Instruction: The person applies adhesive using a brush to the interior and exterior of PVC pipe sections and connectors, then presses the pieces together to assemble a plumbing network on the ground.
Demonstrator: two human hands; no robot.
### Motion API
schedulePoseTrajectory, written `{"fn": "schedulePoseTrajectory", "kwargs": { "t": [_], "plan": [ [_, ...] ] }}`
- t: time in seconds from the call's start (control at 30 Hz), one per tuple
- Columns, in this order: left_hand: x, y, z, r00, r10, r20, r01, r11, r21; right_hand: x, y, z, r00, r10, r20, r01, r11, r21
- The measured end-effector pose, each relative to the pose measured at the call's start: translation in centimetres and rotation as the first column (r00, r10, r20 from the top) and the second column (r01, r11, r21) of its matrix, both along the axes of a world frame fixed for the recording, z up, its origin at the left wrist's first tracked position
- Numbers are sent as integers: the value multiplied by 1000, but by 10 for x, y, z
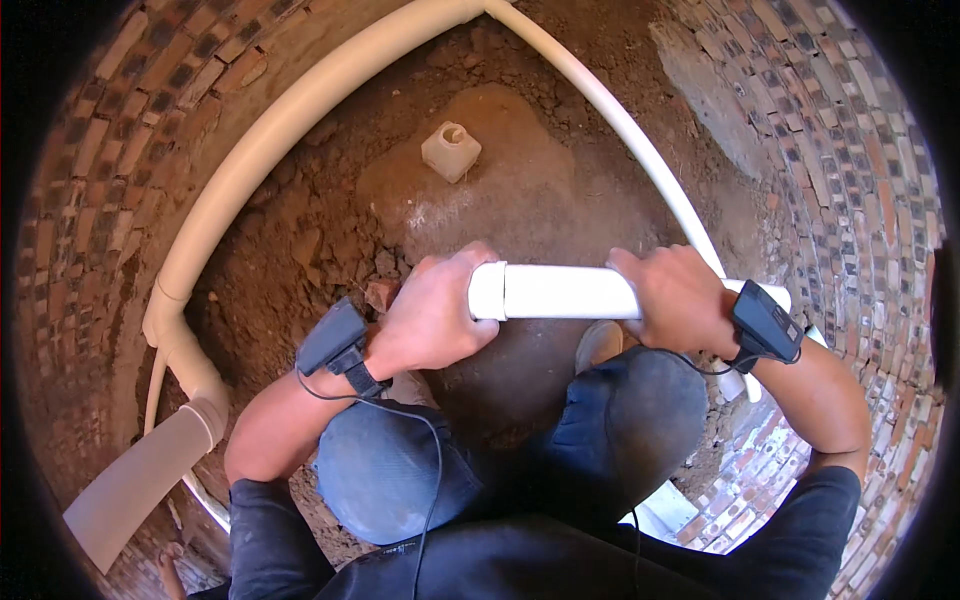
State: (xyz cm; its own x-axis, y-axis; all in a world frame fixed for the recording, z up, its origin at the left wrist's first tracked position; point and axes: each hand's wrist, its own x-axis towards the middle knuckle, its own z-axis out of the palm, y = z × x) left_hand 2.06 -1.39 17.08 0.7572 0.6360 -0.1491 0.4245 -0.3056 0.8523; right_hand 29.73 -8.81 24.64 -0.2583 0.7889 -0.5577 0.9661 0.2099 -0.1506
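Note:
A short white plastic pipe (pixel 565 291) lies crosswise above my knees, with a wider collar at its left end. My left hand (pixel 435 308) is closed around that collar end, the thumb beneath it. Farther right along the same pipe, my right hand (pixel 680 298) grips it from above, and the pipe's right end sticks out past my wrist. My palms hide parts of the pipe. Beyond my hands, an open-necked, square plastic jug (pixel 450 152) sits on the dirt.
A thick cream pipe (pixel 265 150) bends along the left wall. From its top joint a thinner white pipe (pixel 625 125) runs down the right side. Brick walls (pixel 830 130) curve around the loose soil (pixel 310 235). A grey-brown pipe section (pixel 150 480) stands at lower left.

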Motion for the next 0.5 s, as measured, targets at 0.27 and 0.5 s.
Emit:
{"fn": "schedulePoseTrajectory", "kwargs": {
  "t": [0.27, 0.5],
  "plan": [
    [-4, -6, -4, 998, 41, -39, -40, 999, 26, -6, -3, -4, 997, -28, -71, 28, 1000, -2],
    [0, 0, -3, 999, -19, -39, 21, 999, 35, -4, -6, -1, 993, -55, -108, 49, 997, -51]
  ]
}}
